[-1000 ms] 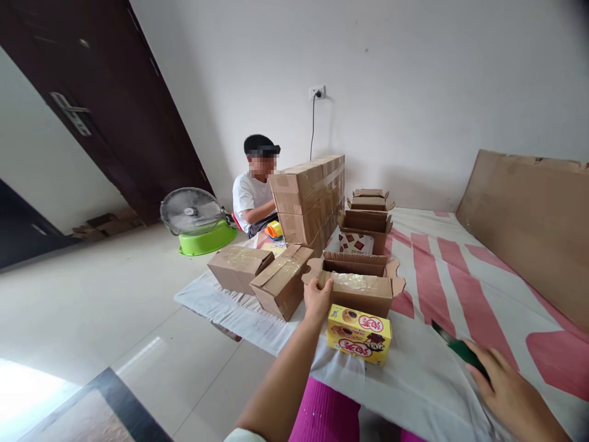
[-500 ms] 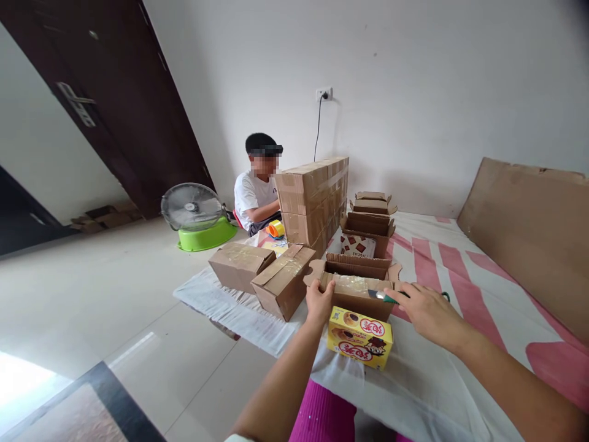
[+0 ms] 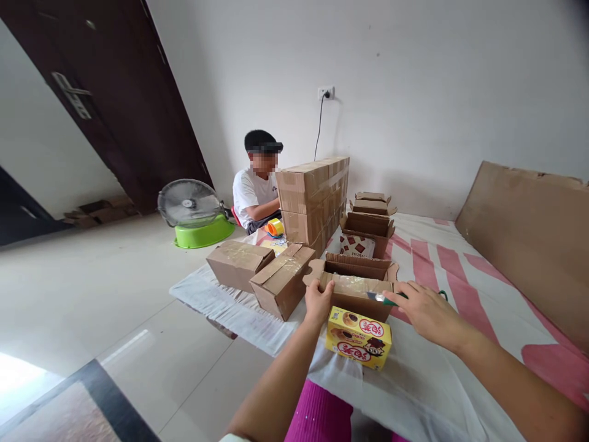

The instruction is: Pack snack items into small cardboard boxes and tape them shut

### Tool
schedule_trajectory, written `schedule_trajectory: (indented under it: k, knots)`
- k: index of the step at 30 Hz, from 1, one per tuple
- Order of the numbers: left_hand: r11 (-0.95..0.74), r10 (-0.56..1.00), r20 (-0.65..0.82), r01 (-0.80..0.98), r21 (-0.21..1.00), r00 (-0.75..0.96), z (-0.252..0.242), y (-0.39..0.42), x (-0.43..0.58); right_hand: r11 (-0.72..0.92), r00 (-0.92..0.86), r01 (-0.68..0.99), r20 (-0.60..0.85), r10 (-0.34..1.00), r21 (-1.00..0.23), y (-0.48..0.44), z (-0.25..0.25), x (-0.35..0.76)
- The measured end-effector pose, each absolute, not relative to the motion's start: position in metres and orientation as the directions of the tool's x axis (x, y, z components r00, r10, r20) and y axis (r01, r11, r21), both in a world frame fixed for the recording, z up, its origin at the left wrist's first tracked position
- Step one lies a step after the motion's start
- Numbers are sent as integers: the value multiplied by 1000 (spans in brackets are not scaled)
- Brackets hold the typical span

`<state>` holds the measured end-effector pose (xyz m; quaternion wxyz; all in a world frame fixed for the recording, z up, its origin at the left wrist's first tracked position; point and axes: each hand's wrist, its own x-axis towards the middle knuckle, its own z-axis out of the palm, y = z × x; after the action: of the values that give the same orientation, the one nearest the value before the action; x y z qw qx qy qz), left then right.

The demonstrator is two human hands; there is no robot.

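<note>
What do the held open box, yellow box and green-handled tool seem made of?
Open box: matt brown cardboard, probably corrugated by its wavy edge.
Yellow box: probably smooth printed card, crisply folded.
Green-handled tool: shiny blade, likely metal; handle perhaps plastic, mostly covered.

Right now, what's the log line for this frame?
left hand: gripping open carton, left end | right hand: holding green-handled cutter, carton's right end | yellow box: in front of carton
</note>
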<state>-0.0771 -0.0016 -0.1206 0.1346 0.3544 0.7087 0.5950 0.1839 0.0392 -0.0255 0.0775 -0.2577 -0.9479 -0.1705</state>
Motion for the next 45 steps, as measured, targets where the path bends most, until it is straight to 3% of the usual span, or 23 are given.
schedule_trajectory:
  k: [15, 22, 31, 39, 45]
  knots:
    - [24, 666, 235, 335, 942, -708, -122, -1, -78, 856, -862, 456, 359, 358, 242, 53, -48, 180]
    - [38, 665, 238, 350, 936, -708, -121, -1, -78, 760, -717, 625, 514, 470, 177, 42, -54, 166]
    - [43, 679, 242, 366, 930, -693, -120, -3, -78, 792, -761, 590, 437, 479, 159, 15, -66, 191]
    - [47, 674, 244, 370, 928, -697, -120, -2, -79, 787, -761, 584, 470, 446, 198, 20, -71, 185]
    - [49, 672, 245, 372, 927, -699, -120, -1, -81, 806, -726, 574, 544, 420, 144, 24, -94, 179]
